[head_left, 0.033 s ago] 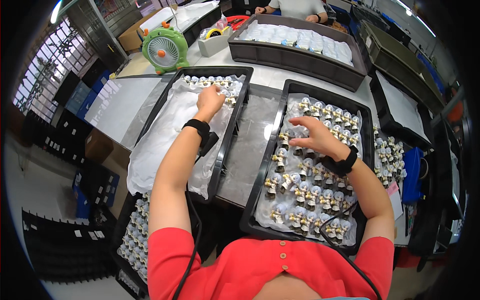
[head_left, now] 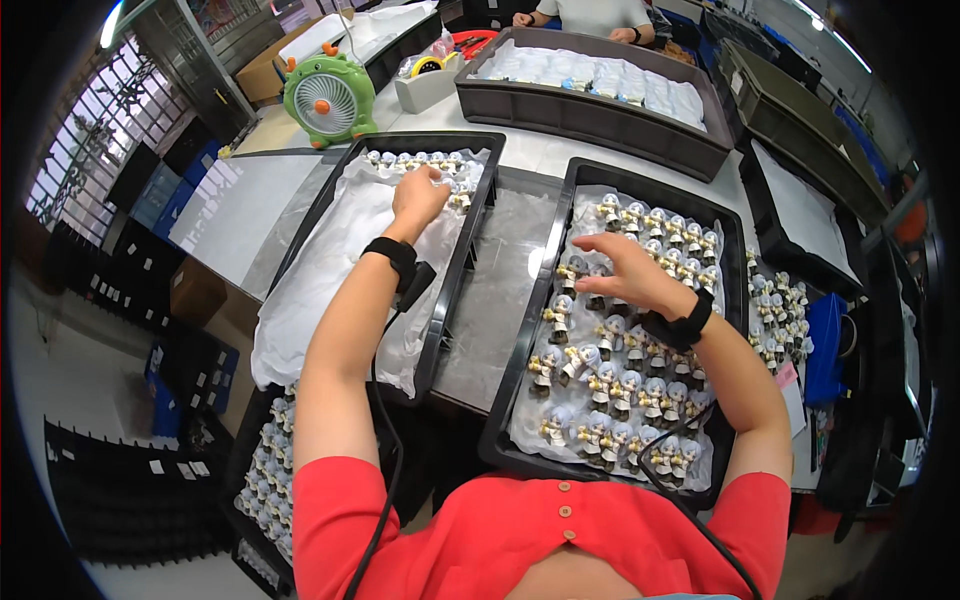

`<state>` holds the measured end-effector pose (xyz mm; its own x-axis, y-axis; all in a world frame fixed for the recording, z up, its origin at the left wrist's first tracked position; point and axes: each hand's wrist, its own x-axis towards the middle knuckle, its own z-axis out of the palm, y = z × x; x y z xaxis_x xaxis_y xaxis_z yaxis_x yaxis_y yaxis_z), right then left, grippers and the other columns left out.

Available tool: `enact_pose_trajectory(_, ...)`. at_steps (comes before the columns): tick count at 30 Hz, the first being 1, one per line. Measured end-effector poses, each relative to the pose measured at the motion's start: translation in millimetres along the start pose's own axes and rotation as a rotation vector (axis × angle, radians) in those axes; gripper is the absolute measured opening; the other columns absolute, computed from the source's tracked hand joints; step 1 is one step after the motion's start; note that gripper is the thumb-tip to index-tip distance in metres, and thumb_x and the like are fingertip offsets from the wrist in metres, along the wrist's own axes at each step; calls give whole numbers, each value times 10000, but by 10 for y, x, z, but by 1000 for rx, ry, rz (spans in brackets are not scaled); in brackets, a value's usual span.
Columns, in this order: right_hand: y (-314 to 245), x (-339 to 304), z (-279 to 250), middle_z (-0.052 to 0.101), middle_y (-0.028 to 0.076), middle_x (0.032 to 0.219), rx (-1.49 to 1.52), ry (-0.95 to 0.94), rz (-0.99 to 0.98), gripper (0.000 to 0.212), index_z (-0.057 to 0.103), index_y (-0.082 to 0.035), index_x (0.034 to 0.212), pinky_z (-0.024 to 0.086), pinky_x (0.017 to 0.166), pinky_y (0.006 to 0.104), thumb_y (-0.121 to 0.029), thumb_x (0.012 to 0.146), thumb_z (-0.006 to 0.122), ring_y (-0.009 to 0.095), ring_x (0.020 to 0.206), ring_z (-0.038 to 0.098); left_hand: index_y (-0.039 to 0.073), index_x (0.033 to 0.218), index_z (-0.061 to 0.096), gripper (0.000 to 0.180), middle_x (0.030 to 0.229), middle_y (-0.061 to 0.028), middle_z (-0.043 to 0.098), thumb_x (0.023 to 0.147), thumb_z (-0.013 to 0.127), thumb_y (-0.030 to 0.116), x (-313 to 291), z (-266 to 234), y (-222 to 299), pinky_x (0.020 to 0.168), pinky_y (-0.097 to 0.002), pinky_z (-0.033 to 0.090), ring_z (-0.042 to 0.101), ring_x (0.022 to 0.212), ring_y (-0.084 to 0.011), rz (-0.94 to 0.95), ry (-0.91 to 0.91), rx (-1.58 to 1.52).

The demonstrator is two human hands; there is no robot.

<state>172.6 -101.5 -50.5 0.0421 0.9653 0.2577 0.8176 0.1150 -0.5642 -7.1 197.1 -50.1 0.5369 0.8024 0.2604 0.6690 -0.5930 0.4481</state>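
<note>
My left hand (head_left: 418, 202) reaches over the far end of the left black tray (head_left: 438, 345), fingers curled together by a short row of small figurines (head_left: 462, 200); its fingertips hide whatever they pinch. White sheeting (head_left: 345, 265) lines that tray, with another row of figurines (head_left: 420, 162) along its far edge. Above the right black tray (head_left: 558, 215), my right hand (head_left: 635, 275) is open, thumb and fingers apart, with pale-haired figurines (head_left: 575, 272) showing beside its fingertips. Several rows of such figurines (head_left: 625, 390) lie in this tray on a pale liner.
A green fan (head_left: 328, 103) stands at the far left. Beyond the trays sits a large brown bin (head_left: 590, 120) with white-wrapped items; a person (head_left: 590, 18) is behind it. More figurines (head_left: 778, 310) lie at right, and a lower tray (head_left: 262, 470) holds others at left. Cables run along both my arms.
My right hand has shifted very slightly left over the figurines. My left forearm has also edged a little left, while its fingers stay at the same spot.
</note>
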Motion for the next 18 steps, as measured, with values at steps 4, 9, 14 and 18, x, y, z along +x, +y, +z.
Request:
enact_pose_trajectory(4, 117, 93, 76, 584, 199, 1107, -71, -189, 60, 514, 539, -40, 1191, 440, 881, 406, -327, 785, 668, 343, 1031, 559, 9, 1041, 631, 312, 939, -73, 633, 791, 667, 191, -216, -274, 441, 769, -268, 457, 579, 872, -140, 12, -191, -593)
enact_pose_trajectory(9, -2, 290, -54, 634, 133, 905, 82, -218, 162, 392, 604, -35, 1060, 476, 800, 349, -201, 728, 727, 266, 892, 602, 29, 1100, 606, 289, 1025, -42, 596, 833, 633, 135, -761, -499, 1075, 853, -252, 419, 542, 950, -107, 142, -455, -969)
enact_pose_trajectory(14, -169, 150, -415, 591, 4, 1042, 715, -83, 231, 314, 561, -42, 1108, 459, 817, 241, -63, 810, 661, 83, 910, 563, 76, 1290, 458, 465, 1249, -109, 452, 847, 598, 71, -1185, -501, 1338, 886, -286, 430, 517, 1056, -182, 200, -574, -1009)
enact_pose_trajectory(18, -295, 18, -490, 589, 7, 1053, 956, 3, 197, 330, 548, -59, 1131, 447, 885, 254, -72, 822, 662, 96, 980, 565, 101, 1405, 301, 635, 1282, -158, 405, 848, 602, 61, -1339, -368, 1411, 885, -291, 457, 507, 1074, -177, 179, -739, -1148)
